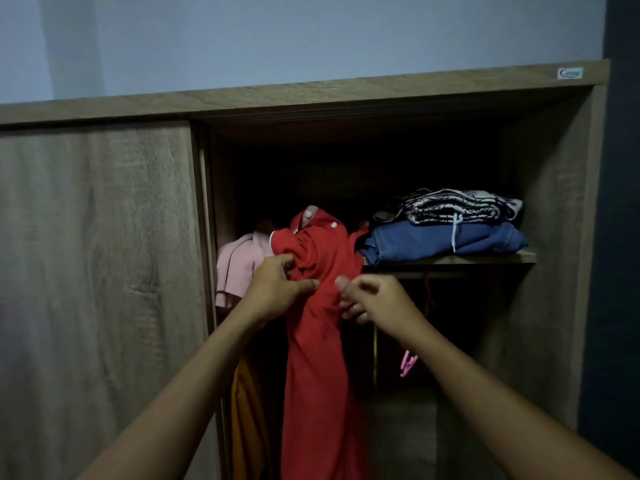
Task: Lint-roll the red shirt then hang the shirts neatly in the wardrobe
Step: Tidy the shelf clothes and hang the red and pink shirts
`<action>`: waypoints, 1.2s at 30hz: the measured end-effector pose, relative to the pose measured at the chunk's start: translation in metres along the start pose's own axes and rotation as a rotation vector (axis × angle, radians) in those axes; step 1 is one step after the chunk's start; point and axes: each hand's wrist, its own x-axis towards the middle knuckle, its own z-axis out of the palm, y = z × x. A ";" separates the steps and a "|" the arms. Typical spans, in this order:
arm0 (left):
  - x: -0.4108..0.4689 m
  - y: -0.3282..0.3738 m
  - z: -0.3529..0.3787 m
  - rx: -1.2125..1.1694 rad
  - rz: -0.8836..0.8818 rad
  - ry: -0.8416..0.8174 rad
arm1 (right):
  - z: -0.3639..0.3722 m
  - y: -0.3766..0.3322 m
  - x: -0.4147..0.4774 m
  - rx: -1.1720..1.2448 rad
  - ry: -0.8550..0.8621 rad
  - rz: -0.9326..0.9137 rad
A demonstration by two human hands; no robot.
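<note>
The red shirt (320, 341) hangs in the open part of the wooden wardrobe (554, 202), its collar bunched near the top. My left hand (277, 285) grips the bunched red cloth at the shirt's left shoulder. My right hand (367, 296) touches the shirt's right edge with curled fingers; whether it pinches the cloth is unclear. To the left of the red one hangs a pink shirt (237, 265), and below that an orange garment (247, 417). The hanger and the rail are hidden in the dark.
The sliding door (97, 271) covers the wardrobe's left half. A shelf (485, 259) on the right holds folded blue jeans (443, 240) under a striped garment (460, 206). A pink hanger (407, 365) dangles below the shelf in the dark.
</note>
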 end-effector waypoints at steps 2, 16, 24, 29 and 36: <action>-0.016 0.001 0.000 0.013 0.078 -0.082 | -0.006 0.001 0.004 0.119 0.158 0.185; -0.051 0.002 -0.024 -0.371 -0.127 -0.090 | 0.023 -0.011 0.010 0.480 0.185 0.145; -0.035 0.011 -0.035 -0.304 -0.476 0.012 | 0.040 0.007 -0.016 0.073 0.119 -0.171; -0.036 0.004 -0.031 -0.107 -0.426 0.020 | 0.040 0.032 -0.029 -0.186 0.088 -0.280; -0.037 0.015 -0.020 0.139 -0.106 0.162 | 0.032 0.043 -0.053 -0.171 -0.196 -0.076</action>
